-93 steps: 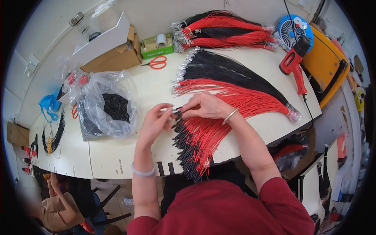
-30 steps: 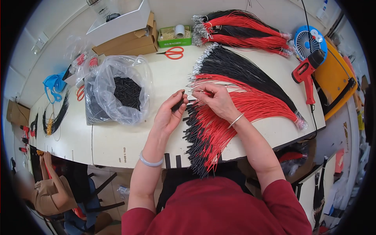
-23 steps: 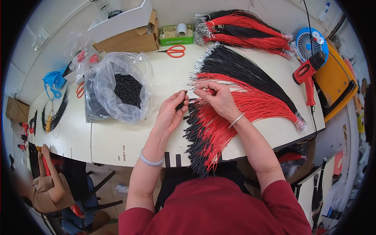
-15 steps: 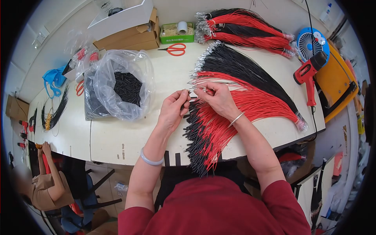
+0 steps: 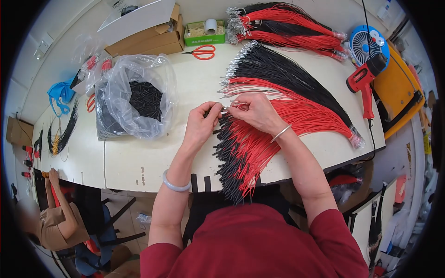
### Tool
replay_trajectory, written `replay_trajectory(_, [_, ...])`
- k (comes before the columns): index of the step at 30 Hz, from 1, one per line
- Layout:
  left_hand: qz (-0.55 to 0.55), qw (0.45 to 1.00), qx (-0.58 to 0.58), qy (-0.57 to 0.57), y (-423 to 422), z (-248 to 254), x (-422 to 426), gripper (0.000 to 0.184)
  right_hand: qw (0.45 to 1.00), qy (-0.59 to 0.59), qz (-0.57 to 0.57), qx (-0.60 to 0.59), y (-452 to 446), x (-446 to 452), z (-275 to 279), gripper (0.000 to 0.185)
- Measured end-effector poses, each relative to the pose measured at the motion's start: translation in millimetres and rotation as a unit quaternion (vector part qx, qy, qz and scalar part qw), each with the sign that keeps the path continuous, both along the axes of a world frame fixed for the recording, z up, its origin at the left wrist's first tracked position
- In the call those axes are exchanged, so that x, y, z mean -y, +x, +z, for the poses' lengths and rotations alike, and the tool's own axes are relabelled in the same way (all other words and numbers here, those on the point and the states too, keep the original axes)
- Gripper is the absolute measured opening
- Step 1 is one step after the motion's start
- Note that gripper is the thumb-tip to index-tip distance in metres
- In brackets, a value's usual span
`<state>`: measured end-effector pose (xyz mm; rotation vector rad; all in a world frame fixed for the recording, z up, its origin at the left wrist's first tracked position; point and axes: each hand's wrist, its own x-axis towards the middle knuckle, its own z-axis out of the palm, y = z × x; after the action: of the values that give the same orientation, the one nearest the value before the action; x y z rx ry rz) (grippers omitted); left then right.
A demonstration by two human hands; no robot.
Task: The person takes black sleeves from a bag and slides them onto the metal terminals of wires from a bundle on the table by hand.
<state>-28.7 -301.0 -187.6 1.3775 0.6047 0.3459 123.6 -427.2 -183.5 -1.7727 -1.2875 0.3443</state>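
My left hand is closed, thumb and fingers pinched at the tip, with small dark pieces that look like short black sleeves partly hidden in it. Touching or almost touching it, my right hand pinches the end of a wire; the fingers cover the exact contact. Beneath the right hand fan out red wires, many with black sleeves on their near ends. Farther back, black wires with silvery metal ends lie in the same fan. A clear plastic bag of short black sleeves stands to the left.
Red-handled scissors lie near a green box. Tied wire bundles rest at the back. On the right are a red heat gun and a blue fan. Another person sits at far left.
My hands have come slightly closer together, and the left fingertips now meet the right ones more closely. The whole view has shifted a little; the wires and bag otherwise look the same.
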Motion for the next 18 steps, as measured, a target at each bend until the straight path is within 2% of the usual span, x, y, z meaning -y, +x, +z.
replay_trajectory(6, [-0.008,1.000,0.001,-0.017,0.8,3.9,0.2,0.019,0.999,-0.021,-0.001,-0.046,0.1,-0.9,5.2,0.014])
replay_trajectory(10, [0.045,0.993,0.030,-0.107,1.4,-0.3,-3.7,0.023,0.988,0.144,0.007,0.062,1.6,-5.1,0.4,0.012])
replay_trajectory(16, [0.033,0.989,0.042,-0.139,2.8,-6.8,-2.8,0.024,0.991,0.094,0.014,0.099,-3.1,-3.5,-3.1,0.015])
replay_trajectory(18, [0.020,0.972,0.088,-0.218,2.5,-3.5,-7.4,0.023,0.993,0.090,0.008,0.076,-2.3,-3.7,-2.8,0.015])
